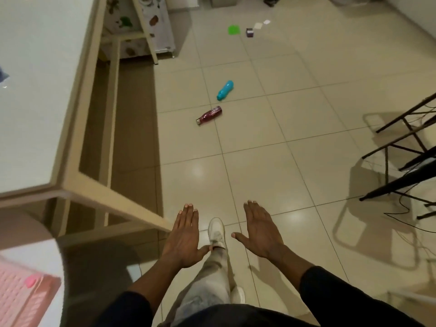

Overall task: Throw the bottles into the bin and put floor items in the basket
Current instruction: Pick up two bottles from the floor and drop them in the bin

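left hand [182,239] flat, fingers straight, empty | right hand [262,230] likewise released | teal bottle [225,90] and maroon bottle [209,115] lay on their sides, near each other, mid-floor [295,142] off the table's [70,161] long edge | green item [234,29] lay toward the far edge | pink basket [23,296] sat near-left

We see dim, warm indoor light, with soft ceiling-lamp glare spots on the tiled floor [271,142]. The table [35,90] casts a broad shadow beneath it. Straight lines bow at the edges, and near corners blur.
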